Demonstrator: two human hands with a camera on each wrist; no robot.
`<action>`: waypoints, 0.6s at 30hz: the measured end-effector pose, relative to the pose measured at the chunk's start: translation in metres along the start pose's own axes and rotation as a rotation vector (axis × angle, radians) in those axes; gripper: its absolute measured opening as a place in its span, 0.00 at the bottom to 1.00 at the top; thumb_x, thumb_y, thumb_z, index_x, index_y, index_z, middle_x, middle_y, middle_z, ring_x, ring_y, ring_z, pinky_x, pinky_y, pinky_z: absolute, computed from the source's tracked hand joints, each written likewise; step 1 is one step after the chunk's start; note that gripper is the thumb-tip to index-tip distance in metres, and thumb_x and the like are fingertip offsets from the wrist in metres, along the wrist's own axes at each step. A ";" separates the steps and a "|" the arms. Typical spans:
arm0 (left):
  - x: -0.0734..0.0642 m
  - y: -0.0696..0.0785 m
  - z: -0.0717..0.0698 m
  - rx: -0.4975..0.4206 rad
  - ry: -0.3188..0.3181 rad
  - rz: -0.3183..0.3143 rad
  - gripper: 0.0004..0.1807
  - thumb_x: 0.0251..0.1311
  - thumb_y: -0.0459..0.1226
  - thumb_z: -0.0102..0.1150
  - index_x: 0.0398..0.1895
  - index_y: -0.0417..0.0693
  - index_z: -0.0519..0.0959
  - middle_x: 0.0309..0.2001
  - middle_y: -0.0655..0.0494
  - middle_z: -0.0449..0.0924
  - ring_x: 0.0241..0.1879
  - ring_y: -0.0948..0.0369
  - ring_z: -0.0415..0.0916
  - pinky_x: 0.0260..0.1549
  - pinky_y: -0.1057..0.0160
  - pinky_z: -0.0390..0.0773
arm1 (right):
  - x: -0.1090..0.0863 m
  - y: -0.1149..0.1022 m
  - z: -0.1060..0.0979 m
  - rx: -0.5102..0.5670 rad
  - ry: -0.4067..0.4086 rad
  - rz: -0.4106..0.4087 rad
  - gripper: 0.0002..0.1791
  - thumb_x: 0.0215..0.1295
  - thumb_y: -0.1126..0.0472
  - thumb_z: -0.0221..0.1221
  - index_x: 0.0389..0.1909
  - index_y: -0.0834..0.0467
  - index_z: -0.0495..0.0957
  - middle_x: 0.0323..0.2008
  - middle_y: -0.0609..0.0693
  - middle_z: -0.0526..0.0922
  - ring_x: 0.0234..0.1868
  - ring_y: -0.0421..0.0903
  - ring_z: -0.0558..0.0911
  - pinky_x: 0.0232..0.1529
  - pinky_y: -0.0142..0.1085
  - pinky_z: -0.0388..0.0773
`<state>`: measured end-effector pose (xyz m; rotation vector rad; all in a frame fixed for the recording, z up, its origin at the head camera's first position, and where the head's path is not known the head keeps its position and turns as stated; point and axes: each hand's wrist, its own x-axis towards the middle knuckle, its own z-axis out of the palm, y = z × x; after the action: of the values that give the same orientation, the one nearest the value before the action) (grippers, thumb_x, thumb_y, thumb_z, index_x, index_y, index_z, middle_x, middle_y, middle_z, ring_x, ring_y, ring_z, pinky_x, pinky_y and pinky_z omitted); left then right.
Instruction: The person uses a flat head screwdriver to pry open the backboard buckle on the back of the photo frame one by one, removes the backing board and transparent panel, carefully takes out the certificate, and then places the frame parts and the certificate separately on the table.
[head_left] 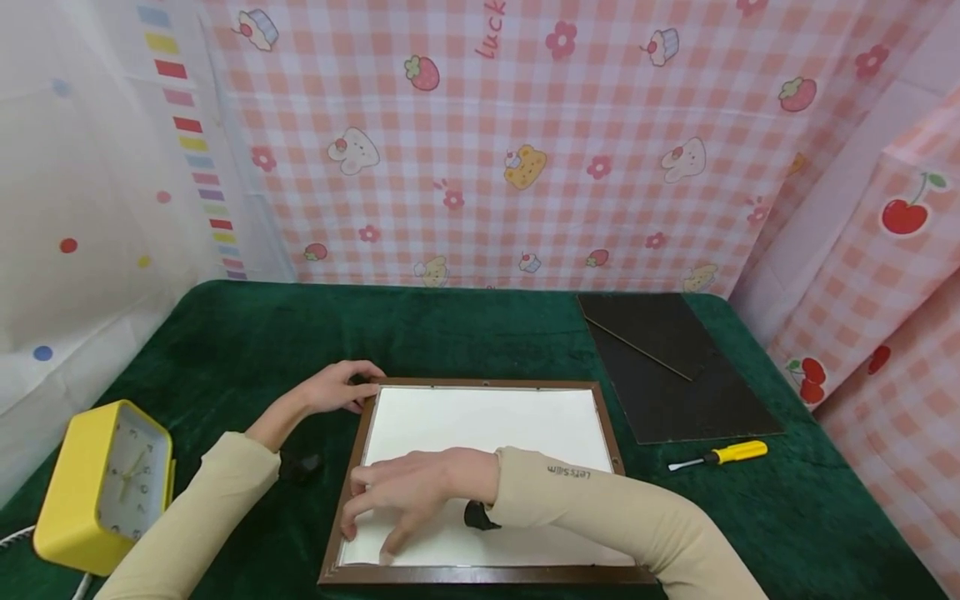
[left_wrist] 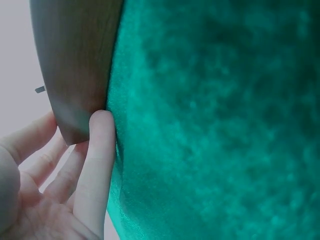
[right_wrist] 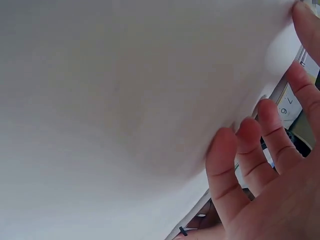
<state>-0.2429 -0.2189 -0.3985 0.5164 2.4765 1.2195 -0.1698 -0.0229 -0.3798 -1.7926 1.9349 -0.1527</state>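
Note:
A brown picture frame (head_left: 487, 575) lies on the green cloth, with a white sheet (head_left: 495, 425) filling its inside. At the frame's far left corner, my left hand (head_left: 341, 390) grips the wood. The left wrist view shows fingers (left_wrist: 101, 145) on both sides of that corner. My right hand (head_left: 420, 492) reaches across the sheet to the left side of the frame, its fingers spread. In the right wrist view, its fingertips (right_wrist: 222, 142) press on the white sheet along the edge. Small metal tabs show along the frame's far inner edge.
A black backing board (head_left: 675, 392) with a thin strut (head_left: 637, 348) on it lies at the right. In front of it is a yellow-handled screwdriver (head_left: 738, 452). A yellow alarm clock (head_left: 82, 492) with a cord stands at the left, beside my left forearm. Patterned curtains enclose the table.

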 end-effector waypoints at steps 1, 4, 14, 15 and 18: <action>0.000 0.000 0.000 0.000 0.000 0.000 0.17 0.63 0.37 0.47 0.50 0.33 0.68 0.45 0.40 0.66 0.33 0.54 0.72 0.32 0.59 0.76 | 0.000 0.000 -0.001 0.002 -0.002 0.006 0.24 0.51 0.46 0.61 0.50 0.43 0.69 0.42 0.39 0.61 0.39 0.30 0.62 0.33 0.19 0.61; 0.000 0.000 0.000 0.002 0.000 0.001 0.17 0.63 0.36 0.47 0.50 0.33 0.68 0.45 0.41 0.66 0.33 0.54 0.72 0.32 0.58 0.76 | 0.001 -0.002 -0.002 -0.004 -0.004 0.009 0.23 0.51 0.46 0.61 0.49 0.43 0.70 0.42 0.39 0.61 0.40 0.30 0.62 0.34 0.19 0.61; 0.000 0.002 0.001 0.011 0.005 0.006 0.16 0.63 0.36 0.47 0.49 0.33 0.68 0.44 0.41 0.66 0.33 0.54 0.72 0.32 0.58 0.76 | -0.002 -0.001 -0.007 0.022 -0.005 -0.028 0.18 0.53 0.51 0.62 0.45 0.47 0.72 0.46 0.42 0.61 0.44 0.32 0.62 0.43 0.19 0.57; -0.001 0.002 0.001 0.012 0.002 0.012 0.16 0.63 0.36 0.47 0.49 0.33 0.68 0.44 0.41 0.66 0.33 0.54 0.71 0.32 0.58 0.76 | -0.003 -0.001 -0.007 0.027 -0.007 -0.027 0.18 0.53 0.51 0.62 0.45 0.47 0.72 0.46 0.41 0.61 0.45 0.31 0.62 0.44 0.19 0.57; -0.001 0.001 0.001 0.012 0.005 0.017 0.16 0.63 0.36 0.47 0.49 0.33 0.68 0.44 0.41 0.67 0.33 0.54 0.71 0.32 0.58 0.76 | -0.005 0.000 -0.009 0.050 -0.007 -0.025 0.17 0.53 0.52 0.62 0.44 0.47 0.72 0.49 0.41 0.61 0.46 0.31 0.62 0.44 0.19 0.58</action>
<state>-0.2414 -0.2181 -0.3977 0.5393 2.4895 1.2149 -0.1729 -0.0201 -0.3706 -1.7828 1.8876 -0.2016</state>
